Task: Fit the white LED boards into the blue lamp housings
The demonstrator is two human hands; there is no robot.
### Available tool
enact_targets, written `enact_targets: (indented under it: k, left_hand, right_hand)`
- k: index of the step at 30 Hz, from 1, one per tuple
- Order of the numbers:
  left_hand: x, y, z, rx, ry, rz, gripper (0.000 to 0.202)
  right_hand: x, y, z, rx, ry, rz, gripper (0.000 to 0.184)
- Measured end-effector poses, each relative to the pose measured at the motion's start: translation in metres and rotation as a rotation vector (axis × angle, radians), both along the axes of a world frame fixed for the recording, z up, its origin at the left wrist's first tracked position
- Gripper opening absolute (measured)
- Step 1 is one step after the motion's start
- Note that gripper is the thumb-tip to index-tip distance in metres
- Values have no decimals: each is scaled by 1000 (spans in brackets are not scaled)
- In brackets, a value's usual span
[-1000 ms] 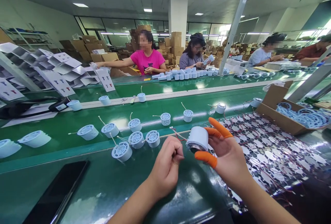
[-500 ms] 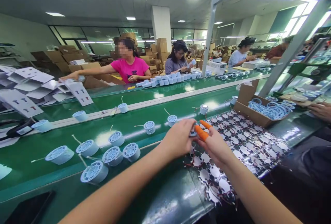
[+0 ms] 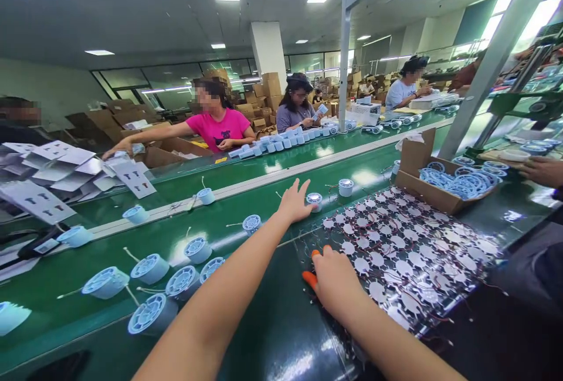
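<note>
The left hand [image 3: 295, 204] lies flat with its fingers spread wide, holding nothing, its fingertips just beside a small pale blue plastic cup [image 3: 314, 202] with a silvery centre, which stands on the green conveyor belt [image 3: 352, 164]. The right hand [image 3: 336, 281] is curled knuckles-up near the belt's edge, with orange finger cots [image 3: 310, 278] showing at its fingertips; whether it has hold of anything is hidden. Beside it lies a sheet of white star-shaped discs [image 3: 409, 264] strung with thin red wires. The cup looks light and stiff, so it should lift easily. Its round side seems the best place to take hold, since the slatted face offers little grip and the thin wires on the other cups [image 3: 149, 313] look easy to bend. A cardboard box [image 3: 416, 161] of blue rings sits past the sheet, and a co-worker in a pink shirt [image 3: 215, 130] reaches across the far belt toward stacked printed cards [image 3: 132, 179].
</note>
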State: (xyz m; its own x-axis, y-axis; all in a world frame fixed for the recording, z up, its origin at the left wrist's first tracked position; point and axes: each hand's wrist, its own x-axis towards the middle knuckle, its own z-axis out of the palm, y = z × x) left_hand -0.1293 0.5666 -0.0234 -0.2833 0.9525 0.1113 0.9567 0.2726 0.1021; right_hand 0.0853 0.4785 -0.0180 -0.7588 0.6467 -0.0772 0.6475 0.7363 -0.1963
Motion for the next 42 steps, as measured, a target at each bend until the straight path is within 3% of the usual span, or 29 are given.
enact_targets:
  k: [5,9,11,16,19,23,26,30,34,38,42]
  left_hand:
    - [-25,-51,-1,-110,82,56,50]
    - [-45,-85,1,-120,160,100,54]
    - [-56,-98,2,-147,173,141,57]
    - [-68,-127,16,-159,172,161,58]
    - [-56,-155,27,-146,181,133,58]
    - [-21,-195,30,-138,176,-10,60]
    - [12,-214,18,-73,106,-76,65]
    - [55,-227,-4,113,-192,-88,65]
    - [81,-237,-13,317,-456,-142,40]
    - [78,-236,-13,411,-621,-44,23]
    - [63,-226,-22,349,-733,117,22]
  right_hand:
    - [2,6,-1,14,44,-93,32]
    - [11,19,4,-101,227,-158,32]
    - [17,30,8,-234,440,-165,33]
    - [25,53,14,-744,946,-244,34]
    - [25,54,17,-907,1165,-268,39]
    - [21,42,21,-1057,1177,-189,49]
    - [12,27,19,-1072,1152,-174,50]
    - [-4,-4,13,-1175,1209,-221,47]
    - [-14,-32,6,-1364,1156,-353,45]
    - [-17,-39,-8,-1247,1086,-304,47]
    - [-16,-36,-26,-1054,1016,-221,43]
